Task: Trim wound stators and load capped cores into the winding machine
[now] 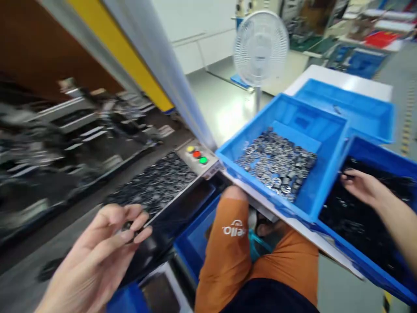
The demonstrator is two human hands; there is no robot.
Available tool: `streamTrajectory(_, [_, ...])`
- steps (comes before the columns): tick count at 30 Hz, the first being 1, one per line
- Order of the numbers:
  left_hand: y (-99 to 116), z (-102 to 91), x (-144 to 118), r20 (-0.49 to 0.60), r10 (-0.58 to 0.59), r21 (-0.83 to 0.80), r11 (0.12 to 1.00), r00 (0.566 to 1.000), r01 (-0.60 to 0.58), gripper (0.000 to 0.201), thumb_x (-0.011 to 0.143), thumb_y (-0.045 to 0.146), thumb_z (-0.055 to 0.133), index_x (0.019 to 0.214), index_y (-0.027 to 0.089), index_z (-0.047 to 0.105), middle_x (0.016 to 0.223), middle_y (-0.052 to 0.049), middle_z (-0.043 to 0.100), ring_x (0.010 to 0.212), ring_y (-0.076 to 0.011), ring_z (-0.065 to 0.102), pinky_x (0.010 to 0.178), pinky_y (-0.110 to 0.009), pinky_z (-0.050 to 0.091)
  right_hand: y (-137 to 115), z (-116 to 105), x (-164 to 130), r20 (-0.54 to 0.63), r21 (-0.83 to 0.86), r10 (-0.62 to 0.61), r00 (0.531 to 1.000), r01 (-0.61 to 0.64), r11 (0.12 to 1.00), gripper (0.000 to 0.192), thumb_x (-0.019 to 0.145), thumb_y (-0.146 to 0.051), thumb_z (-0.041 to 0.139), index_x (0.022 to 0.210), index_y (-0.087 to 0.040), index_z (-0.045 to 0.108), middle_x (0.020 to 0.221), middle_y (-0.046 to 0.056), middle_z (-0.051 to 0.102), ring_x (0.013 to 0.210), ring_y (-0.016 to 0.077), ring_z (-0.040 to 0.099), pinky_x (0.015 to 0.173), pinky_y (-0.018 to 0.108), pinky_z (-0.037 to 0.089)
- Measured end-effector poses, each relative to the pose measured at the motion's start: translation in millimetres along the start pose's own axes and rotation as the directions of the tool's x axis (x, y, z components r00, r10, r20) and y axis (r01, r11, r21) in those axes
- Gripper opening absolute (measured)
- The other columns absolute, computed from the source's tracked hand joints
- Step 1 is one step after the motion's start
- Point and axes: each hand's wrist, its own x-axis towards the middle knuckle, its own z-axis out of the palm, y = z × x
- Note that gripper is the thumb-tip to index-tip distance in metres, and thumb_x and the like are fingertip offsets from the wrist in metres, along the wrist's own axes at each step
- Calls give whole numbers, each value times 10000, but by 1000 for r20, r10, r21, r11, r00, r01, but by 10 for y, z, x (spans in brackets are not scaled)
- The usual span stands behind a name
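Observation:
My left hand (97, 256) is closed in a pinch, with a small black part (127, 225) between thumb and fingers; its exact kind is too blurred to tell. It hovers in front of a spread of small black parts (153, 182) lying on the machine's bed. Over at the right, my right hand (366, 189) reaches into a blue bin (329, 184) of black pieces (352, 226). A small dark part (348, 175) shows at its pinched fingertips.
A blue bin (325, 121) of metal-and-black cylindrical parts (276, 163) stands at centre right, with another blue tray (361, 104) behind it. Yellow, red and green buttons (196, 154) sit at the machine's corner beside a slanted post (163, 56). A fan (260, 48) stands beyond.

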Motion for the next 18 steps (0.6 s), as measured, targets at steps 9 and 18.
streamTrajectory(9, [-206,2297,-177,634,-209,-123,923,745,364,202,978,240,865,1120,239,722,870,-10,713,524,-65,486,418,-103,410,500,-340,154,-104,404,509,855,-431,807,151,1169,-296,790,1211,-157,748,1001,2,732,710,101,668,568,183,566])
streamTrajectory(18, [-740,3339,-334,855,-120,-35,957,505,288,407,968,535,836,1156,227,648,715,80,482,565,-94,358,511,-182,398,212,-282,117,-51,614,509,859,-375,695,158,1148,-249,766,1043,-144,712,824,-36,623,557,48,491,415,115,341])
